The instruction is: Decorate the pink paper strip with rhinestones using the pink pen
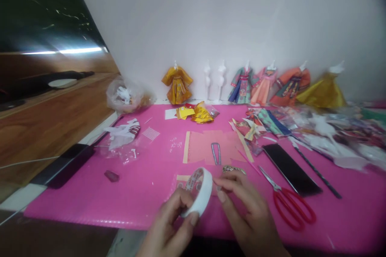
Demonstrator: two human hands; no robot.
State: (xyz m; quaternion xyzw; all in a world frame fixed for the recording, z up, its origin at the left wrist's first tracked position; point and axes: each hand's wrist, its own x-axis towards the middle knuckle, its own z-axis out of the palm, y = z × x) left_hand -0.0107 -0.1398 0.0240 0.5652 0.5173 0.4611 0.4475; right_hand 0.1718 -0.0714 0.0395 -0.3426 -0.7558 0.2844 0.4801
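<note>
L hand grips tape roll, part-hiding pink pc; R hand grip unclear.

The one view looks from the person's head, above the table's near side, facing forward and down across the table to the wall at the far side. The left hand and right hand are close below it, at the near edge; the mannequins stand farther off. The wide field reaches the wooden ledge at left and the heap at right.
</note>
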